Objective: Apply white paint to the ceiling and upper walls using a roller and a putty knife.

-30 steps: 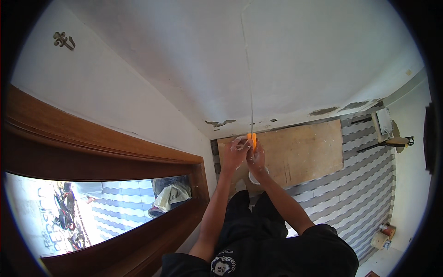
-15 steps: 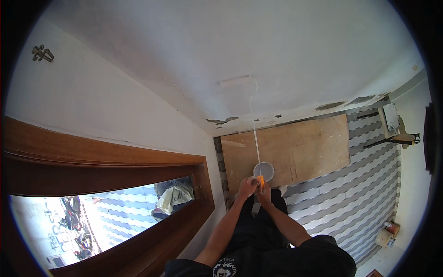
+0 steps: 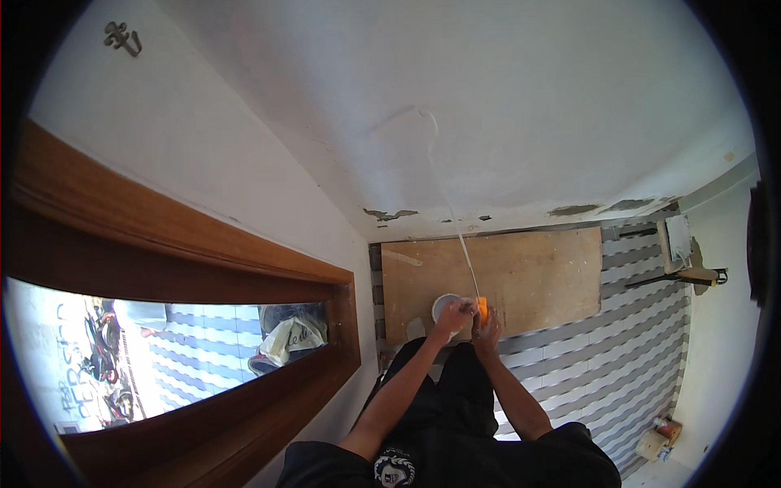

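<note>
My right hand [image 3: 487, 335] is closed around the orange handle [image 3: 482, 311] of a long-poled paint roller. From there the thin white pole [image 3: 468, 259] runs up over the board to the wall. The roller head [image 3: 400, 116] is pale and smeared by motion against the white wall [image 3: 504, 98]. My left hand [image 3: 451, 320] is just left of the handle, in front of the bucket. Its fingers are curled, and what they hold, if anything, cannot be made out. Partly hidden behind that hand is a round pale bucket [image 3: 438, 305] on the board.
A wooden board [image 3: 537, 272] lies on the striped tile floor [image 3: 586, 374] along the wall base, where paint is peeling. Brown window framing [image 3: 244, 252] stands close on the left. A long dark-handled tool [image 3: 675, 278] leans at the right, with small containers [image 3: 655, 443] below.
The roller head has moved up and left on the wall. The orange handle and my right hand have shifted right, and my left hand has come away from the handle. The view has turned slightly.
</note>
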Motion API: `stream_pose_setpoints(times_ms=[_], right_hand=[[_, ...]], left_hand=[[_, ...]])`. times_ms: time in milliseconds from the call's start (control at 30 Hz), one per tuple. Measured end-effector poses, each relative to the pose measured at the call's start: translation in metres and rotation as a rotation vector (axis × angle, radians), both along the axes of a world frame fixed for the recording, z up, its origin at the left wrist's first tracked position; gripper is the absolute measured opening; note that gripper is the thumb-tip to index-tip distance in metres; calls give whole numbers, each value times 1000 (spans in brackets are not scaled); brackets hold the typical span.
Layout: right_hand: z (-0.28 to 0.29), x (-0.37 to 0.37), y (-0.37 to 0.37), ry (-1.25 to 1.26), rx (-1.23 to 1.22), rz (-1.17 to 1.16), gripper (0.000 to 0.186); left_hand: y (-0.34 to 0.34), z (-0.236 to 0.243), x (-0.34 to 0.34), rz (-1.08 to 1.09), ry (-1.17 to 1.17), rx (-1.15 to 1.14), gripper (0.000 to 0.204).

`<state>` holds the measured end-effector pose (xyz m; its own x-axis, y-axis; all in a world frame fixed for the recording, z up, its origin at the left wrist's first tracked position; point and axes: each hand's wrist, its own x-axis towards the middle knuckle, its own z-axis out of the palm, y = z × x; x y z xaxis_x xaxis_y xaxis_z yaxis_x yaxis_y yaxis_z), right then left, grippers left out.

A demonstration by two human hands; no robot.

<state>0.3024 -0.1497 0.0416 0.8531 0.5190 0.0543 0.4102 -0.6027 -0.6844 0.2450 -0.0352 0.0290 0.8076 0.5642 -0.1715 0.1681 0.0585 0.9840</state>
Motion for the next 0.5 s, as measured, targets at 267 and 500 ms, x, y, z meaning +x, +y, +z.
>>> stream_pose_setpoints(times_ms=[267,500], right_hand=[[73,-14,128,-84,302,119,27],[137,-60,226,154,596,148,25]], left_hand=[[99,83,-21,307,-234,-22,13],[172,209,-64,425,-2,257,11]])
